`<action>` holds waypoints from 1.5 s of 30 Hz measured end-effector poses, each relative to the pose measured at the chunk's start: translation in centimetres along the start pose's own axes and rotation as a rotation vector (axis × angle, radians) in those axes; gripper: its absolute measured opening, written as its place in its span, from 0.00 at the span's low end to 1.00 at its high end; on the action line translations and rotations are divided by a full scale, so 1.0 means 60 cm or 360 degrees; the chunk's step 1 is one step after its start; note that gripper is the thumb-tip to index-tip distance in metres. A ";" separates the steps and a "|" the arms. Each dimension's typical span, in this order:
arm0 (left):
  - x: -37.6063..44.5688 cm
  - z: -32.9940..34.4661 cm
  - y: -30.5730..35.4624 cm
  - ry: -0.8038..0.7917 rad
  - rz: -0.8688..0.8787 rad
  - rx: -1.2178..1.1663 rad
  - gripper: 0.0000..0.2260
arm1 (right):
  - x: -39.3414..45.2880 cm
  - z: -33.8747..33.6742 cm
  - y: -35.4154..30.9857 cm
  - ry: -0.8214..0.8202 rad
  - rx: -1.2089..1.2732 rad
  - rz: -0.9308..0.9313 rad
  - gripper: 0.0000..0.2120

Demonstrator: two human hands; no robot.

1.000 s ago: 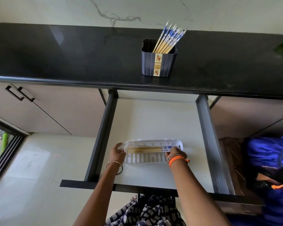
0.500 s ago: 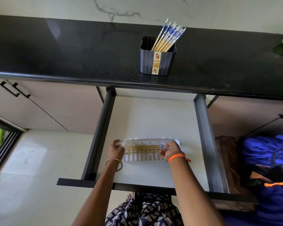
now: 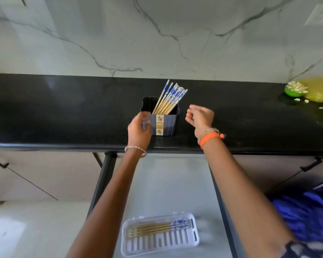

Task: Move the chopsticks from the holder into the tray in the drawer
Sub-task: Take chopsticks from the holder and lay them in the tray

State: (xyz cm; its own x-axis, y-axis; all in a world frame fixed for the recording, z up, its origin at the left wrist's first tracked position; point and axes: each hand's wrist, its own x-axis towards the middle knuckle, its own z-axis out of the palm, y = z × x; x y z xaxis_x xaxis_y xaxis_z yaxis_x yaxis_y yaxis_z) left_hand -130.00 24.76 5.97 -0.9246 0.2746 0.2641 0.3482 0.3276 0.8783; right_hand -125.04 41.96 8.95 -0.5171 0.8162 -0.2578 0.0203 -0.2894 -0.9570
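Left hand (image 3: 138, 130) up at the dark holder (image 3: 166, 121) on the black desk (image 3: 63, 108), fingers blurred, seemingly curled on its corner, right hand (image 3: 200, 118) loosely open beside it, chopsticks (image 3: 171, 97) leaning in the holder, a few more in the clear tray (image 3: 159, 234) down in the open drawer (image 3: 168, 183).

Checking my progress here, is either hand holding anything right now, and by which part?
The left hand grips the dark ribbed plastic holder at its left front corner; the right hand holds nothing.

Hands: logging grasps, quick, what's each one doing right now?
Left hand: fingers round the dark ribbed plastic chopstick holder.
Right hand: loosely curled, holding nothing.
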 end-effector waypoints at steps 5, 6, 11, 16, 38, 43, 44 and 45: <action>0.102 0.020 -0.019 -0.0195 0.0289 0.0533 0.15 | 0.115 0.048 -0.011 0.0091 -0.0580 -0.0372 0.13; 0.115 0.023 -0.029 -0.0222 0.0296 0.0589 0.14 | 0.133 0.059 -0.008 0.0069 -0.0632 -0.0366 0.14; 0.130 0.037 -0.076 -0.0181 0.0384 0.0652 0.08 | 0.182 0.091 0.016 -0.0017 -0.0657 -0.0246 0.13; 0.134 0.048 -0.092 -0.0115 0.0346 0.0628 0.08 | 0.204 0.098 0.024 -0.0014 -0.0620 -0.0283 0.14; 0.008 -0.016 -0.023 -0.0105 0.0323 0.0295 0.08 | -0.022 -0.047 -0.127 0.0284 0.0278 -0.0468 0.10; -0.087 -0.037 -0.055 -0.0160 0.0172 0.0185 0.08 | -0.112 -0.088 -0.041 0.0321 0.0507 -0.0148 0.04; -0.113 -0.041 -0.069 -0.0162 0.0105 0.0150 0.08 | -0.127 -0.098 -0.012 0.0314 0.0532 -0.0074 0.06; -0.141 -0.046 -0.085 -0.0169 0.0039 0.0125 0.08 | -0.141 -0.107 0.021 0.0315 0.0560 0.0000 0.07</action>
State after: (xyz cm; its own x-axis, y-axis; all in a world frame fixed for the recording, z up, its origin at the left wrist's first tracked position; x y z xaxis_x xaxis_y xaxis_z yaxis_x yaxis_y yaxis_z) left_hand -124.37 18.27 0.35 -0.8955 0.3762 0.2378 0.3854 0.3882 0.8371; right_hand -115.12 37.91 9.08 -0.3419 0.8866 -0.3115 -0.2918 -0.4152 -0.8617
